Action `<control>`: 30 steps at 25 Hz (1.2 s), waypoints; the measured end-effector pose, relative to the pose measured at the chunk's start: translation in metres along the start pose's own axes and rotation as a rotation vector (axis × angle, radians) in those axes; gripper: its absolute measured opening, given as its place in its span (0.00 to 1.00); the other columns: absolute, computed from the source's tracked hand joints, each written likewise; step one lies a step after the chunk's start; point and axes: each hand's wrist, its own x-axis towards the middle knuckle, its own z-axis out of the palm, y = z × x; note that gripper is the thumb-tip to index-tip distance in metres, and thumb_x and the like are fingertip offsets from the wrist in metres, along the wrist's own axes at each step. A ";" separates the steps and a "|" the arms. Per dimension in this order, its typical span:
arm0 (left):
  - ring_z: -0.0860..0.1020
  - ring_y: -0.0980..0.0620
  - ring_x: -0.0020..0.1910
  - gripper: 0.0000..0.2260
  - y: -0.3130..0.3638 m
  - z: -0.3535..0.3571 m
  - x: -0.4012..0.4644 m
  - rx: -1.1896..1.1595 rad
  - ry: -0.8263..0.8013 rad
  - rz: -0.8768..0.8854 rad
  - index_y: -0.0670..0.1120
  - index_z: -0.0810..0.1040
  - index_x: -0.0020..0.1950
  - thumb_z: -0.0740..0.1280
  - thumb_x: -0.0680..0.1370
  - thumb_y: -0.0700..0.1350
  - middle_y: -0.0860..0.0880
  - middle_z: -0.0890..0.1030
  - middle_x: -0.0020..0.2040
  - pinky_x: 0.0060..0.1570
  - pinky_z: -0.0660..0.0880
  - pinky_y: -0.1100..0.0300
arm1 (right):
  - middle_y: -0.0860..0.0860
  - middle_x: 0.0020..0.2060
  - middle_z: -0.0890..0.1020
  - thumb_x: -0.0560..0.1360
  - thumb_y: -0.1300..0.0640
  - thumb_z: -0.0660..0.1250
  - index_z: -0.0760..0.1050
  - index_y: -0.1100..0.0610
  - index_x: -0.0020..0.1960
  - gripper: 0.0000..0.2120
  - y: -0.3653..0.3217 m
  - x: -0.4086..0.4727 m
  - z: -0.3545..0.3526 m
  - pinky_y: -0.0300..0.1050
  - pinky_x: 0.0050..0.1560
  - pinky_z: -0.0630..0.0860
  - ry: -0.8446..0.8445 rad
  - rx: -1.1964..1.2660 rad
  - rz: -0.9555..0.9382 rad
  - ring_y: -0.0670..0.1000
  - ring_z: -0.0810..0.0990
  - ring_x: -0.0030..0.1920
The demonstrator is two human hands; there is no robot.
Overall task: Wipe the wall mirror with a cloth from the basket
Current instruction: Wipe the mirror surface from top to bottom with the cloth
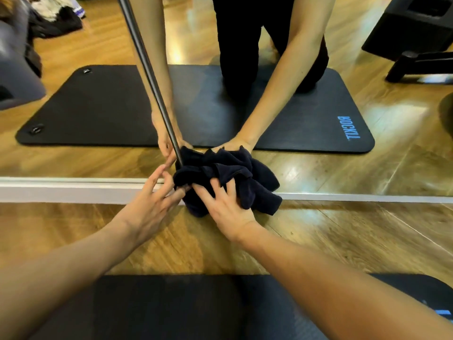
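A dark navy cloth [247, 182] is bunched against the bottom edge of the wall mirror [343, 173], partly resting on the wooden floor. My right hand [228, 212] grips the bunch from the near side, fingers spread and dug into its folds. My left hand [149, 204] reaches in from the left with fairly straight fingers, and its fingertips touch the cloth's left edge. Both arms and the cloth are reflected in the glass. No basket is in view.
A black vertical strip [144, 57] runs up the mirror just left of the cloth. A white sill [73, 191] lines the mirror's base. I kneel on a black exercise mat [171, 307]. The mirror reflects the mat, clothes and dark furniture.
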 end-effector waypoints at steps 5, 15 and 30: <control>0.47 0.24 0.75 0.30 -0.021 -0.015 -0.008 -0.032 0.085 -0.072 0.35 0.47 0.81 0.48 0.83 0.48 0.36 0.46 0.77 0.70 0.32 0.27 | 0.58 0.69 0.74 0.79 0.58 0.56 0.66 0.52 0.75 0.23 0.016 0.031 -0.034 0.62 0.64 0.77 0.078 0.066 -0.062 0.63 0.69 0.66; 0.66 0.28 0.64 0.34 -0.074 -0.029 -0.031 -0.074 0.383 -0.289 0.32 0.65 0.75 0.62 0.74 0.51 0.34 0.61 0.71 0.71 0.60 0.30 | 0.57 0.59 0.78 0.81 0.58 0.61 0.74 0.51 0.70 0.18 0.037 0.076 -0.083 0.55 0.54 0.74 0.387 -0.070 -0.088 0.59 0.74 0.55; 0.62 0.35 0.64 0.32 0.010 -0.012 0.009 -0.182 0.173 -0.189 0.35 0.57 0.80 0.53 0.81 0.54 0.35 0.54 0.75 0.62 0.64 0.41 | 0.59 0.69 0.72 0.80 0.56 0.65 0.71 0.51 0.77 0.25 0.044 0.014 0.001 0.62 0.66 0.73 0.185 -0.121 -0.273 0.62 0.69 0.67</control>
